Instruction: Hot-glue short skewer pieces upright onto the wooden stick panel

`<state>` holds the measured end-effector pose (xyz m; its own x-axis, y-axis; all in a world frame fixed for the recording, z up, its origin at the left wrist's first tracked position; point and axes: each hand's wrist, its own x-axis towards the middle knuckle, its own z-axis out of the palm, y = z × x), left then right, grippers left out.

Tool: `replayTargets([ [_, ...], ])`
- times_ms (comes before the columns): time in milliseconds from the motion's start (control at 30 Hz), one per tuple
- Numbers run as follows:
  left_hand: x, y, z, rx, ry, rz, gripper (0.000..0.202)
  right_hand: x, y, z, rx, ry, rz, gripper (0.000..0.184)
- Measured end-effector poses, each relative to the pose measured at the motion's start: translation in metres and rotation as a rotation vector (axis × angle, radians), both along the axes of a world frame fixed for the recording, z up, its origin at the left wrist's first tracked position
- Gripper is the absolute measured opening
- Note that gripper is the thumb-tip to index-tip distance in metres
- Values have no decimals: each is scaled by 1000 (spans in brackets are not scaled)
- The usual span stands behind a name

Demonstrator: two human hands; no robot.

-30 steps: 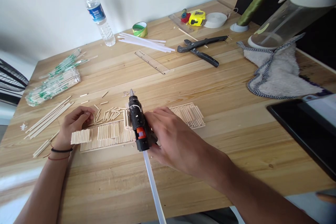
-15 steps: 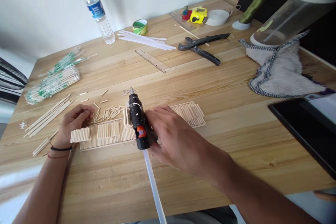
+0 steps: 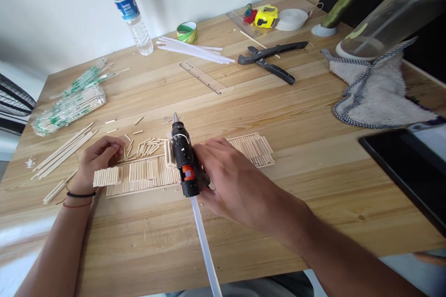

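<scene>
My right hand [image 3: 226, 174] is wrapped around a black hot glue gun [image 3: 183, 158], its nozzle pointing away from me. A long clear glue stick [image 3: 205, 246] sticks out of its back end. Beneath the gun lies a flat panel of short wooden sticks [image 3: 163, 171], its middle hidden by the gun and my hand. My left hand [image 3: 101, 155] rests at the panel's left end with fingers curled together; whatever is between the fingertips is hidden. By it, a small raised row of sticks [image 3: 106, 177] overlaps the panel's left edge. Loose short sticks [image 3: 148, 147] lie just beyond the panel.
Long wooden sticks [image 3: 64, 151] and plastic-wrapped stick bundles [image 3: 69, 109] lie at left. Farther back are a water bottle [image 3: 130, 14], green tape roll [image 3: 187, 32], ruler [image 3: 202, 77], black cutter [image 3: 270, 58] and yellow tape measure [image 3: 266, 16]. A cloth [image 3: 376, 88] and dark tablet [image 3: 404, 167] lie right.
The view has shifted very slightly. Both hands, the glue gun and the stick panel keep practically the same places.
</scene>
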<state>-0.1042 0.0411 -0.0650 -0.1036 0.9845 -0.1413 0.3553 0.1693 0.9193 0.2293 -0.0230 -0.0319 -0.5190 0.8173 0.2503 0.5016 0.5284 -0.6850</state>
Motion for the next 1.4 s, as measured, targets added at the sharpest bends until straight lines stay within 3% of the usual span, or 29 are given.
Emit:
replayTargets([
  [833, 0, 0, 2, 10, 24, -14, 23, 1, -1, 2, -25, -4, -2, 17],
  [1400, -17, 2, -9, -4, 13, -70, 29, -2, 0, -2, -5, 14, 4, 15],
])
